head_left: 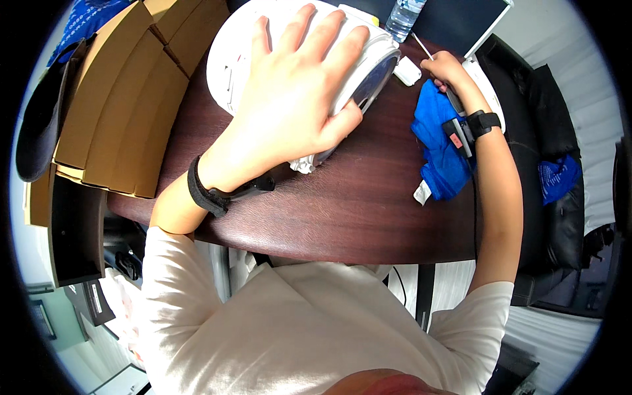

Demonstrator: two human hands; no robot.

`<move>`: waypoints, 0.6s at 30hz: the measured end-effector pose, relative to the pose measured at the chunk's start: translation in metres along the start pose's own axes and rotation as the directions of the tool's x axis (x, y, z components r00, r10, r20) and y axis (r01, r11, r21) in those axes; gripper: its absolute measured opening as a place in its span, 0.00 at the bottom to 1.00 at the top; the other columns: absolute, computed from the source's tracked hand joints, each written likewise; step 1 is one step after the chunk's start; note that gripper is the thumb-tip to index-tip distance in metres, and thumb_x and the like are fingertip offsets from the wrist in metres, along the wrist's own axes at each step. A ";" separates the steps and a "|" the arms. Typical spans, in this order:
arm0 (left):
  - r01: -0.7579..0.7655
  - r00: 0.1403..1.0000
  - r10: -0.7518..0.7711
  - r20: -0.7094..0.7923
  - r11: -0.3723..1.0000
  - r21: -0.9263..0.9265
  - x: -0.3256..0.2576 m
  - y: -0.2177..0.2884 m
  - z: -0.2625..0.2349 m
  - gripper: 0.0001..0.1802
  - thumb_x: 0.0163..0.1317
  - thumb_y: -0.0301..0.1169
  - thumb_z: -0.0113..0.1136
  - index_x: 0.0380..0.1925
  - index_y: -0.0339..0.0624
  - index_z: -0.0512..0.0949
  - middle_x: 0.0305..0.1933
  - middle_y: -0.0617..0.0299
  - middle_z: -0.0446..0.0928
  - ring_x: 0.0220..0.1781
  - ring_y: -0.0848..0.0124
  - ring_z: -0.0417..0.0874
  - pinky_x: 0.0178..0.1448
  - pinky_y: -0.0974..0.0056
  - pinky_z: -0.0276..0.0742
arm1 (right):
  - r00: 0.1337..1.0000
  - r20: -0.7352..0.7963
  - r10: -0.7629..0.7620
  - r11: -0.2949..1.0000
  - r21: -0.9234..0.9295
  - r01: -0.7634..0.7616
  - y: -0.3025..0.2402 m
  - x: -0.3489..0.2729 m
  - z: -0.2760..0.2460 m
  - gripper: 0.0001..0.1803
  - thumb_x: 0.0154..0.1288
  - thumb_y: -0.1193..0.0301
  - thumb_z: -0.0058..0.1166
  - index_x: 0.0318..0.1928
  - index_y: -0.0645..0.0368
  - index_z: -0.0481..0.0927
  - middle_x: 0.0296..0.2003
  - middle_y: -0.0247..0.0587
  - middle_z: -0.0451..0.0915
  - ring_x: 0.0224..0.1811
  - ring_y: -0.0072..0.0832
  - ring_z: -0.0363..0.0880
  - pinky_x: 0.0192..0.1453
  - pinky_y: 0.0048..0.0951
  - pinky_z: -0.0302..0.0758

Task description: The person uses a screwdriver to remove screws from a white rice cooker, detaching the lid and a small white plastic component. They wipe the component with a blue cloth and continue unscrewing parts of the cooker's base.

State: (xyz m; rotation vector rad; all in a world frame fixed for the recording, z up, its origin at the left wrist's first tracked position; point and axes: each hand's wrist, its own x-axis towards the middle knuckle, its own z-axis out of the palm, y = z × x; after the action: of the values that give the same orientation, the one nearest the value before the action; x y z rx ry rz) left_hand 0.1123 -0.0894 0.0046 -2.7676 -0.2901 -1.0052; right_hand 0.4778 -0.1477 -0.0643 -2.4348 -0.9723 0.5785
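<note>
My left hand lies with fingers spread over a white, rounded appliance, its thumb along the rim beside a dark oval panel. What kind of appliance it is I cannot tell for sure. Over at the far right, my right hand is closed round a thin, light-coloured rod that points up and to the left. A crumpled blue cloth lies on the table below that hand. Between the appliance and my right hand sits a small white block-like piece.
Brown cardboard boxes stand along the left edge of the dark wooden table. A clear water bottle is at the back, in front of a dark panel. To the right is a black sofa.
</note>
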 end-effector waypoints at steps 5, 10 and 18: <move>-0.024 1.000 0.024 -0.003 0.999 -0.036 0.006 0.004 0.001 0.40 0.46 0.41 0.58 0.65 0.51 0.67 0.68 0.50 0.65 0.71 0.45 0.62 0.68 0.30 0.52 | 0.985 -0.121 -0.123 0.955 0.257 0.150 -0.008 -0.060 -0.017 0.18 0.65 0.58 0.54 0.32 0.63 0.78 0.18 0.33 0.72 0.13 0.19 0.69 0.14 0.22 0.64; -0.022 1.000 0.022 -0.012 1.000 -0.019 0.004 0.003 0.002 0.40 0.48 0.41 0.59 0.65 0.49 0.66 0.68 0.49 0.65 0.71 0.45 0.61 0.69 0.30 0.51 | 0.800 -0.420 -0.429 0.531 0.598 0.600 -0.013 -0.121 -0.010 0.20 0.78 0.59 0.36 0.44 0.62 0.77 0.27 0.29 0.70 0.19 0.12 0.66 0.19 0.16 0.62; -0.056 0.998 0.057 0.027 0.998 -0.040 0.001 -0.005 -0.003 0.39 0.51 0.41 0.58 0.67 0.49 0.64 0.70 0.49 0.63 0.73 0.46 0.59 0.71 0.32 0.49 | 0.917 -0.047 -0.397 0.707 0.621 0.338 -0.040 -0.197 0.029 0.23 0.78 0.56 0.38 0.32 0.61 0.76 0.19 0.26 0.69 0.14 0.12 0.62 0.16 0.15 0.57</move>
State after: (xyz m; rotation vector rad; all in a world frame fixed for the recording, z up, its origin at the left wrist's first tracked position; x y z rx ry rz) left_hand 0.1103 -0.0854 0.0077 -2.8100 -0.1974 -0.9701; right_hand 0.3105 -0.2559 -0.0239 -1.5840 -1.0605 0.7262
